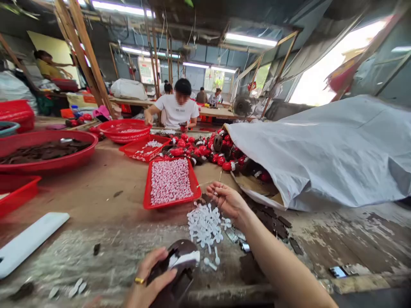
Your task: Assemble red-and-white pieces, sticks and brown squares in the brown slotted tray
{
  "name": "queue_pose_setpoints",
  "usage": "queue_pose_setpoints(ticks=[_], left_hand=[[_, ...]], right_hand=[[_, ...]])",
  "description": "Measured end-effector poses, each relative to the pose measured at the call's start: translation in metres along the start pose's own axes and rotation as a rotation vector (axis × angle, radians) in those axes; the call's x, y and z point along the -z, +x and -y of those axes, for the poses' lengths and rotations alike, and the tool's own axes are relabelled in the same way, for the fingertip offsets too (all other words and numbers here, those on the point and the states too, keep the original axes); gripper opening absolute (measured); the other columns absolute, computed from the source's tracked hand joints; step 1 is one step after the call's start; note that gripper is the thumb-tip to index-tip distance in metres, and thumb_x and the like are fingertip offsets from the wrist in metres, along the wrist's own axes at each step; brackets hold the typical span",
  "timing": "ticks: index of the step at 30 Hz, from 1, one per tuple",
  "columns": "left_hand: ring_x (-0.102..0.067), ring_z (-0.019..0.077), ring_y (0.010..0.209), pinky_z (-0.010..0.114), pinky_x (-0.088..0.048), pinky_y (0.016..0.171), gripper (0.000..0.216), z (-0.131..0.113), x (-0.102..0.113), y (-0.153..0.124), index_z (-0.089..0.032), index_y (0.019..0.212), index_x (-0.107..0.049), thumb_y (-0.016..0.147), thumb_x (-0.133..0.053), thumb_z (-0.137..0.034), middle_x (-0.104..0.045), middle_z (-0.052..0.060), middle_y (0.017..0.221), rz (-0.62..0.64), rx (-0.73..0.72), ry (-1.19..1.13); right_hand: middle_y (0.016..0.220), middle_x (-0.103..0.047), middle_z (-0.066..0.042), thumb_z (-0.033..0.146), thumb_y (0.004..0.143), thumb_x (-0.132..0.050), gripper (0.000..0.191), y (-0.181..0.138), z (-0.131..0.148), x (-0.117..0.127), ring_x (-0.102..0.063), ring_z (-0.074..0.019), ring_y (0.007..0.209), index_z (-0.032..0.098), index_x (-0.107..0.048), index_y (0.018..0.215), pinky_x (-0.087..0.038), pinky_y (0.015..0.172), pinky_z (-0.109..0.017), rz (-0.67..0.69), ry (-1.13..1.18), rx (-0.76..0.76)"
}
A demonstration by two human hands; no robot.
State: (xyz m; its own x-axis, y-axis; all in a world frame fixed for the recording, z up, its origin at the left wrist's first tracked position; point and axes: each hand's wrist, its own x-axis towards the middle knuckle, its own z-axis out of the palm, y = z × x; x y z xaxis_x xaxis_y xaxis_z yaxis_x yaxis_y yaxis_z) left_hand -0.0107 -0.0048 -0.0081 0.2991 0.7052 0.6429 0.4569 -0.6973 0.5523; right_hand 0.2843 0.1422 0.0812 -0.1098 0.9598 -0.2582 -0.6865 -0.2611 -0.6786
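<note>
The left hand is nearest the camera at the bottom centre of the frame, and its fingers and thumb are wrapping firmly around a dark brown moulded piece with a white strip across it, a grip that is keeping the piece steady against the palm. A gold ring is sitting on one finger. Just above, a loose heap of small white plastic pegs is lying on the worn wooden workbench, within easy reach of both hands. The right hand is hovering over the heap's upper right edge, its fingers curling inward with the thumb close by; whether they are pinching a small peg, I cannot tell. Dark scraps are lying under the right forearm. Beyond the hand, a red tray is holding neat rows of pink-and-white pieces, while red-and-dark items are spilling from beneath a pale grey sheet at the right. At the upper centre, a co-worker in a white T-shirt is reaching across the bench, and a wide red basin of dark pieces is sitting at the left.
</note>
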Motion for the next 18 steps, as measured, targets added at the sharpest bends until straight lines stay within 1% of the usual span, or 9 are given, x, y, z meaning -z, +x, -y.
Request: queue_pose_setpoints(ticks=[2,3,6,9,10,12,15,16,18], left_hand=[[-0.056,0.0331,0.134,0.048,-0.055,0.107,0.047,-0.011,-0.001,0.003,-0.025,0.125,-0.057,0.08,-0.067,-0.018,-0.038,0.015,0.153,0.032,0.036,-0.041],[-0.053,0.0333,0.136,0.049,-0.054,0.108,0.051,-0.013,-0.002,0.004,-0.023,0.126,-0.054,0.078,-0.067,-0.015,-0.036,0.017,0.153,0.051,0.07,-0.036],[-0.049,0.0336,0.137,0.05,-0.054,0.107,0.061,-0.011,-0.005,0.005,-0.02,0.129,-0.049,0.072,-0.072,-0.015,-0.043,0.018,0.142,0.066,0.121,-0.044],[-0.048,0.0324,0.137,0.046,-0.054,0.107,0.069,-0.007,-0.004,0.006,-0.02,0.129,-0.047,0.067,-0.078,-0.018,-0.048,0.016,0.136,0.064,0.096,-0.079],[-0.049,0.0309,0.137,0.044,-0.054,0.108,0.067,-0.007,-0.003,0.007,-0.02,0.126,-0.048,0.067,-0.078,-0.017,-0.047,0.016,0.138,0.083,0.083,-0.081],[-0.051,0.0274,0.137,0.039,-0.053,0.11,0.052,-0.008,0.0,0.008,-0.022,0.113,-0.049,0.07,-0.076,-0.014,-0.046,0.016,0.142,0.118,0.052,-0.08],[-0.056,0.0241,0.135,0.033,-0.054,0.108,0.033,-0.011,0.002,0.009,-0.024,0.097,-0.046,0.077,-0.072,-0.016,-0.046,0.016,0.142,0.115,0.002,-0.071],[-0.058,0.0235,0.133,0.031,-0.056,0.105,0.03,-0.012,0.003,0.008,-0.024,0.096,-0.047,0.08,-0.071,-0.018,-0.047,0.016,0.141,0.102,-0.006,-0.054],[-0.062,0.0224,0.127,0.028,-0.059,0.097,0.024,-0.012,0.003,0.007,-0.023,0.098,-0.05,0.085,-0.07,-0.022,-0.051,0.016,0.137,0.076,-0.009,-0.012]], right_hand=[[0.094,-0.074,-0.009,-0.006,0.086,-0.06,0.023,-0.008,-0.009,0.0,-0.076,-0.0192,0.092,0.012,-0.062,0.1,-0.064,0.084,-0.032,0.052,-0.048,-0.086],[0.096,-0.075,-0.009,-0.004,0.085,-0.063,0.022,-0.013,-0.017,-0.001,-0.076,-0.0198,0.095,0.011,-0.063,0.101,-0.063,0.086,-0.032,0.085,-0.082,-0.13],[0.1,-0.074,-0.008,0.005,0.08,-0.077,0.023,-0.031,-0.044,-0.007,-0.075,-0.0192,0.098,0.011,-0.066,0.099,-0.061,0.086,-0.028,0.163,-0.177,-0.169],[0.102,-0.073,-0.006,0.024,0.078,-0.086,0.027,-0.046,-0.065,-0.013,-0.074,-0.019,0.1,0.015,-0.068,0.097,-0.059,0.09,-0.031,0.233,-0.298,-0.03],[0.102,-0.073,-0.005,0.03,0.081,-0.084,0.026,-0.05,-0.07,-0.015,-0.073,-0.0188,0.101,0.016,-0.069,0.097,-0.058,0.092,-0.032,0.273,-0.384,0.043],[0.105,-0.073,-0.006,0.037,0.093,-0.073,0.02,-0.057,-0.076,-0.02,-0.071,-0.0183,0.104,0.018,-0.07,0.099,-0.055,0.097,-0.035,0.384,-0.646,0.211],[0.119,-0.071,-0.011,0.027,0.105,-0.049,0.023,-0.068,-0.08,-0.026,-0.066,-0.0172,0.114,0.019,-0.07,0.111,-0.049,0.105,-0.038,0.658,-1.079,0.423],[0.126,-0.069,-0.013,0.024,0.105,-0.046,0.026,-0.071,-0.081,-0.027,-0.064,-0.0177,0.12,0.019,-0.068,0.119,-0.044,0.112,-0.042,0.758,-1.2,0.463],[0.14,-0.062,-0.017,0.018,0.104,-0.045,0.034,-0.077,-0.081,-0.03,-0.057,-0.02,0.133,0.018,-0.059,0.135,-0.026,0.123,-0.052,0.906,-1.4,0.494]])
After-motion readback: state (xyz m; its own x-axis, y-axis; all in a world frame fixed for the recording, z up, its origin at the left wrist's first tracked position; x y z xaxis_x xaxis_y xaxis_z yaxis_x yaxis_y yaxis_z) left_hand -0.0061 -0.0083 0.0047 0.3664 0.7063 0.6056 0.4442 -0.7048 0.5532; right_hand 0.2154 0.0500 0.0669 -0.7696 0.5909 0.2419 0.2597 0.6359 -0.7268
